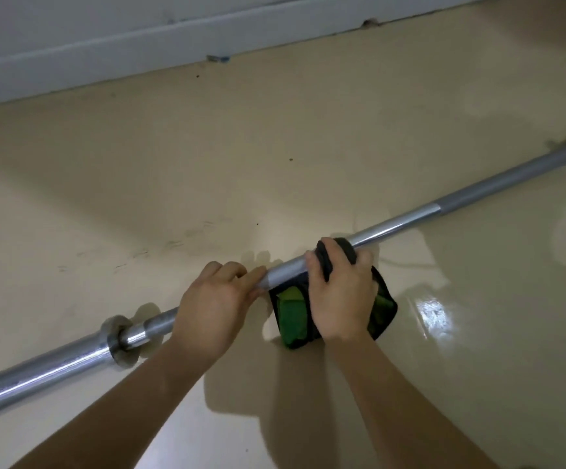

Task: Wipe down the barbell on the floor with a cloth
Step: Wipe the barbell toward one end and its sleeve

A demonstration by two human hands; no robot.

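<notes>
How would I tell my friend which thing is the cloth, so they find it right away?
Find the long silver barbell lying slantwise across the beige floor. Near its middle the right hand grips it, and the cloth is wrapped over the bar under that hand. It is the only soft thing there: black with bright green patches.

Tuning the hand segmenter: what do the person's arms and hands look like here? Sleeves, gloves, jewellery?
Left hand and right hand are both bare: no gloves, rings or watch visible. Left forearm and right forearm are bare down to the bottom edge of the frame, with no sleeve in view. No bands, tattoos or other markings show.
</notes>
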